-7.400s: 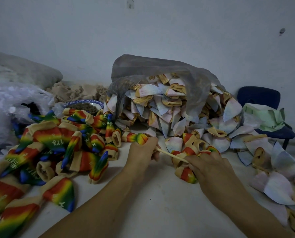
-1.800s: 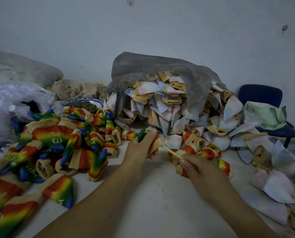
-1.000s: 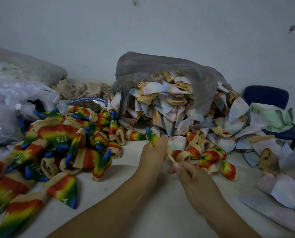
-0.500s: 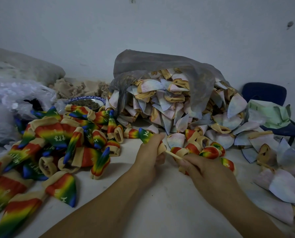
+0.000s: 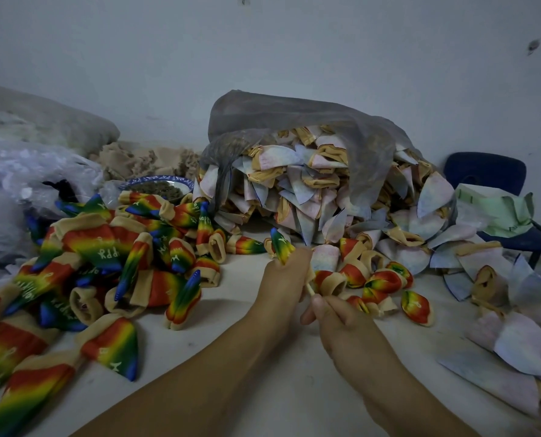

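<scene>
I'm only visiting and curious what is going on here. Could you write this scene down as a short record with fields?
work: apparently poking a stick into a fabric piece
left hand: grips a rainbow piece, blue-green tip upward
right hand: pinches a thin stick that runs up to the left hand
left side: rainbow pile
behind: grey bag spilling pale pieces
surface: white table

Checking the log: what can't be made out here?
All in the head view.
Sock: only its tip shows; the left hand covers the rest.
Stick: both ends hidden, inside the left hand and right hand.
Bowl: contents too small and dim.
</scene>
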A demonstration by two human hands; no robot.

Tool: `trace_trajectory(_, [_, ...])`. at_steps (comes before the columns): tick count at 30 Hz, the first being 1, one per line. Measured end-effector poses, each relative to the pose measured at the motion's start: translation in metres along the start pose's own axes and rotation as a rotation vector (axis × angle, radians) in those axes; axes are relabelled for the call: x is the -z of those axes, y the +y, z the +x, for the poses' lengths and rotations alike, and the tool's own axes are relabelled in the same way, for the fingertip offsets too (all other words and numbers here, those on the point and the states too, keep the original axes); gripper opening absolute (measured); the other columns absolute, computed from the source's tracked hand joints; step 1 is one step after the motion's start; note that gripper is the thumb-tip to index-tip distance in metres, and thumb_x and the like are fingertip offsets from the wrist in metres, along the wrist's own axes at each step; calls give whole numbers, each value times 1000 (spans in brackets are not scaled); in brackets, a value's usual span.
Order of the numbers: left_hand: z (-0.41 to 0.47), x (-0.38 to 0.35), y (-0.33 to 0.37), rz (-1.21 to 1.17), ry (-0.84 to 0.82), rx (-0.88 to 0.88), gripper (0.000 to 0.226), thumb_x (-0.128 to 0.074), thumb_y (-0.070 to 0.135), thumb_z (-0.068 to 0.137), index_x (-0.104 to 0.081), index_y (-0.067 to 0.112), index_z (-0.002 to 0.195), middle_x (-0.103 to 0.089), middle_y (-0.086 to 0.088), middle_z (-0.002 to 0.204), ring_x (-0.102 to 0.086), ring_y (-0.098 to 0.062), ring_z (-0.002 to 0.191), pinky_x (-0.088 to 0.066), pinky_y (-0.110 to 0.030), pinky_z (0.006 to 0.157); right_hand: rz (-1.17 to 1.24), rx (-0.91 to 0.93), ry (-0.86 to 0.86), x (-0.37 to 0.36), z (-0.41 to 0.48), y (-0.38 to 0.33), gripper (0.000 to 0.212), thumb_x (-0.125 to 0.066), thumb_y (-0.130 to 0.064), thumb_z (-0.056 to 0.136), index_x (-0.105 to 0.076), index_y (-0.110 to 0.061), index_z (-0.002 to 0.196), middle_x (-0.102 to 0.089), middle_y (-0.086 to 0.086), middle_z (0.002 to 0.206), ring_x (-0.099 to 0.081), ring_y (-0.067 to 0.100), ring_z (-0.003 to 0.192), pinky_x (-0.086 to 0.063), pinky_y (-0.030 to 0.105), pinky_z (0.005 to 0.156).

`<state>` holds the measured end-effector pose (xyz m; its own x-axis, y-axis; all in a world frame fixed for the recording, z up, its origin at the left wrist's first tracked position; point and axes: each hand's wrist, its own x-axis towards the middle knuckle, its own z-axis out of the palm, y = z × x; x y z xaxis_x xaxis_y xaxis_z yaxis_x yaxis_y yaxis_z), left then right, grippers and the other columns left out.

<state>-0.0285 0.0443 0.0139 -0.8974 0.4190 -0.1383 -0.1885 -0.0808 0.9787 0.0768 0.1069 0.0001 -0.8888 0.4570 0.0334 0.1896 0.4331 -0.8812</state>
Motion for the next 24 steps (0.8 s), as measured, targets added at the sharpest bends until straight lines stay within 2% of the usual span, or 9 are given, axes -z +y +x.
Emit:
trace_trajectory(2, [2,1,-1,-2,-12,-24,34,-55,39,92,-50,20,64,-47,9,46,-44,-9,49,-40,-27,58,18,-7,15,0,0,0,37,-39,-45,97,-61,-27,74,-50,-22,49,-46,-6,48,-30,17,50])
trace_trajectory(6, [5,5,-6,-23,-77,-78,38,-58,46,93,-51,24,63,-48,9,52,-47,-10,56,-42,-26,61,-109,77,100,4,5,2,34,-40,-44,97,-59,-30,72,-58,-15,67,-50,-7,70,-34,13,52])
trace_trajectory(10, [9,9,-14,1,-186,-180,42,-58,57,90,-58,31,57,-50,13,55,-47,-2,52,-40,-19,57,-186,106,169,10,11,10,32,-40,-44,96,-57,-32,72,-61,-10,71,-53,-5,75,-40,23,60])
trace_trajectory(11, [9,10,-15,19,-202,-199,40,-57,59,89,-62,33,59,-54,15,56,-50,1,52,-41,-15,56,-192,107,189,11,12,11,33,-39,-45,96,-56,-33,71,-61,-10,71,-54,-3,73,-40,24,59])
trace_trajectory(13, [11,11,-17,44,-198,-192,33,-55,62,87,-69,34,78,-67,15,68,-61,3,64,-45,-13,62,-222,101,226,15,14,14,34,-37,-47,95,-55,-32,71,-60,-8,69,-54,2,67,-37,24,55])
trace_trajectory(16, [17,13,-22,58,-135,-124,41,-49,59,93,-72,27,101,-75,9,90,-69,-7,88,-49,-23,78,-282,86,222,19,16,17,30,-36,-48,96,-54,-35,76,-59,-15,67,-54,-6,66,-31,21,53])
trace_trajectory(18, [20,15,-23,-23,-116,-84,44,-45,55,97,-73,22,104,-77,1,94,-70,-14,93,-51,-29,84,-376,86,201,21,16,18,24,-35,-46,97,-53,-38,83,-55,-19,67,-52,-6,66,-30,20,52])
trace_trajectory(21, [24,17,-22,-296,-107,-39,46,-41,46,101,-70,10,109,-75,-11,102,-68,-23,101,-53,-35,90,-537,142,196,24,17,19,23,-34,-39,100,-57,-37,98,-52,-17,72,-47,-3,68,-29,15,53])
trace_trajectory(24, [25,19,-19,-496,-173,13,53,-31,43,105,-65,3,114,-74,-14,108,-70,-23,101,-55,-36,91,-629,192,169,25,16,18,23,-34,-36,101,-57,-35,97,-50,-16,72,-47,-1,68,-30,15,53])
